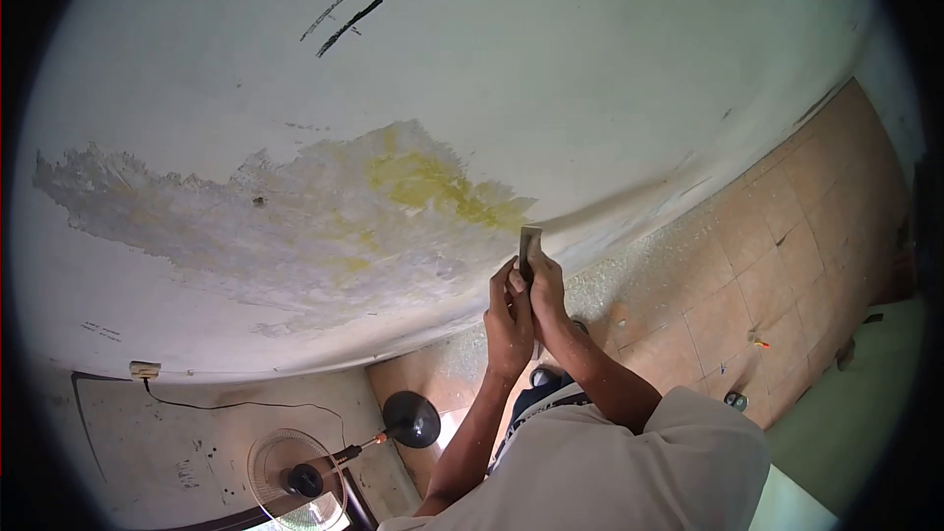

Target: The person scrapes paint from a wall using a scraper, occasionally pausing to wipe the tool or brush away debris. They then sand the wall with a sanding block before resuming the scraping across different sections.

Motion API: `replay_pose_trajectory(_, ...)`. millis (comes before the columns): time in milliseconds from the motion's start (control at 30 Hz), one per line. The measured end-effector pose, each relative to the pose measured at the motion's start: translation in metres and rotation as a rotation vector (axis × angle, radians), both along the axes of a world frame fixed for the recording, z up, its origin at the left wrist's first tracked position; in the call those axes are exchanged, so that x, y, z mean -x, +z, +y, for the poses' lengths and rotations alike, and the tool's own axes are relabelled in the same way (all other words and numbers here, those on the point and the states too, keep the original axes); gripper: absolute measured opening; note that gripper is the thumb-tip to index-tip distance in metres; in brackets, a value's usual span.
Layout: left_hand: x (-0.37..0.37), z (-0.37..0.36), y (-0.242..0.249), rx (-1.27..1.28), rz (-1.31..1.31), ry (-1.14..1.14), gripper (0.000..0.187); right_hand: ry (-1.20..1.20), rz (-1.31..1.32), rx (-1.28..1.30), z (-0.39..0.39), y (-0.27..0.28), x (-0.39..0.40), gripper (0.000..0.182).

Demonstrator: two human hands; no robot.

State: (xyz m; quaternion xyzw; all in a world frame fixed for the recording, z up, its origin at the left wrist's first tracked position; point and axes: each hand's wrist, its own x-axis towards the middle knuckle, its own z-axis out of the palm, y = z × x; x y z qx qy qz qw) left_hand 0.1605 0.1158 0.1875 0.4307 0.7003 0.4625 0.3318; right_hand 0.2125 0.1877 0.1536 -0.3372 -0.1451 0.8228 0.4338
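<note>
Both of my hands are raised together at the wall, wrapped around a flat, dark scraper. Its squared end points up at the lower right edge of a bare patch, where the white paint is gone and grey and yellow layers show. My left hand closes on the tool from the left side. From the right, my right hand grips it with the fingers folded around. Most of the tool's length is hidden behind my fingers.
Pale flakes and dust lie on the tiled floor along the wall's foot. A standing fan is at lower left, its cord running to a wall socket. A small round object lies on the tiles at right.
</note>
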Motion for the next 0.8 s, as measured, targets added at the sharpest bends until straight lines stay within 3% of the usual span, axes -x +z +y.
replay_pose_trajectory(133,0.0,-0.001,-0.008,-0.215,0.036,0.048,0.038,0.016,0.006,-0.08,-0.001,0.002,0.002,0.054)
replay_pose_trajectory(200,0.002,0.004,-0.005,-0.093,0.031,0.017,0.037,0.005,0.033,-0.005,0.006,0.007,0.0,0.054)
replay_pose_trajectory(633,-0.005,0.012,0.0,0.011,0.086,0.049,0.033,0.0,0.026,-0.021,0.01,0.003,-0.007,0.052)
replay_pose_trajectory(733,0.014,0.038,0.021,-0.168,0.146,-0.11,0.033,-0.21,0.184,0.012,0.024,0.004,0.007,0.051)
replay_pose_trajectory(800,-0.002,0.062,0.039,-0.076,0.151,-0.234,0.036,-0.202,0.364,-0.036,0.048,0.009,-0.023,0.051)
